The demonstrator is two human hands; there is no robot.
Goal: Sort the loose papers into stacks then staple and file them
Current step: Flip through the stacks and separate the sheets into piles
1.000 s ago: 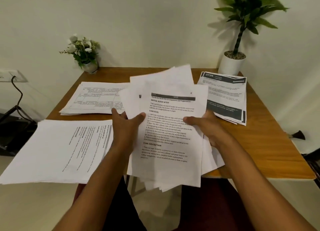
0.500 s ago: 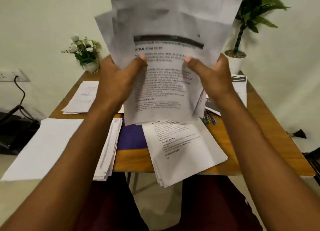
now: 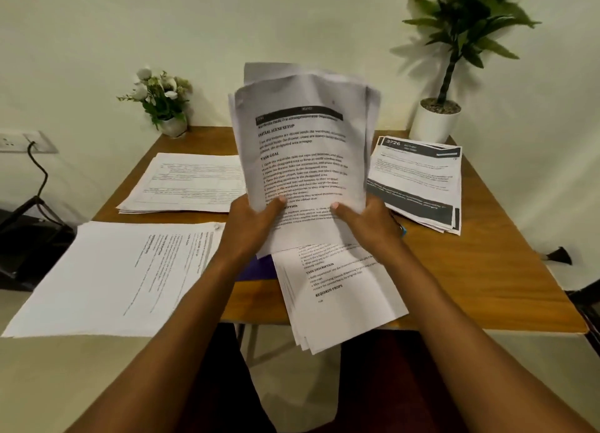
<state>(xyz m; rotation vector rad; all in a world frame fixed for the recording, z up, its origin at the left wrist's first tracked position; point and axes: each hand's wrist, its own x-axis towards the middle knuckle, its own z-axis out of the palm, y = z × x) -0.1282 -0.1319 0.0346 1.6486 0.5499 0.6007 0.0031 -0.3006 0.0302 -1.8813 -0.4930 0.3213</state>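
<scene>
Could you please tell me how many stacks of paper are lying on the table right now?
4: a far-left stack, a near-left stack, a near-centre stack below the held bundle, and a far-right stack. The bundle may hide more.

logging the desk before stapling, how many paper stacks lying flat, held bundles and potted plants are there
flat stacks: 4
held bundle: 1
potted plants: 2
total: 7
</scene>
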